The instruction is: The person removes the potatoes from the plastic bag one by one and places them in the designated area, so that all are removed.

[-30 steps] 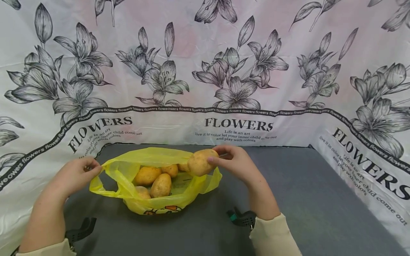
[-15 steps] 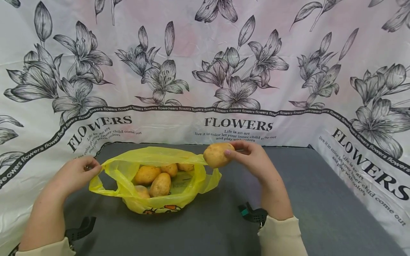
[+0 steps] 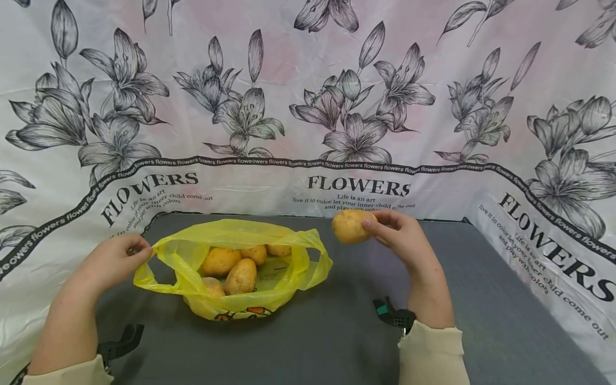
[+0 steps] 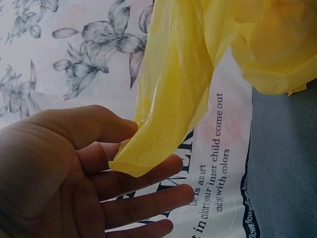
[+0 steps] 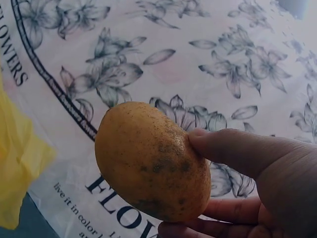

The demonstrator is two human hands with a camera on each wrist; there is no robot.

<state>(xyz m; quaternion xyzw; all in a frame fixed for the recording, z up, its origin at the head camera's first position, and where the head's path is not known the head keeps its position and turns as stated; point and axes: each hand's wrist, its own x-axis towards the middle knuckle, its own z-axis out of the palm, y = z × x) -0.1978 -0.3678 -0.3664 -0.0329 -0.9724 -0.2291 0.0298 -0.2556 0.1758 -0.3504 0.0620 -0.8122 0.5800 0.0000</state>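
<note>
A yellow plastic bag (image 3: 231, 307) stands on the table with its mouth spread wide, several potatoes (image 3: 241, 277) inside. My left hand (image 3: 112, 262) pinches the bag's left handle between thumb and index finger; in the left wrist view the other fingers of that hand (image 4: 74, 163) extend loosely beneath the handle (image 4: 168, 99). To the right of the bag, above the table, my right hand (image 3: 401, 235) holds one potato (image 3: 353, 226) by thumb and fingers. Dark marks show on that potato (image 5: 153, 163) in the right wrist view, where the thumb presses its side.
The grey table (image 3: 486, 299) extends right of the bag and in front of it. A white curtain (image 3: 269, 123) printed with flowers hangs behind and along both sides. Each wrist wears a black camera mount, such as the right mount (image 3: 394, 315).
My right hand has carried the potato out from over the bag's right side, rightward and slightly up. The bag's right handle is now uncovered. My left hand has stayed in place.
</note>
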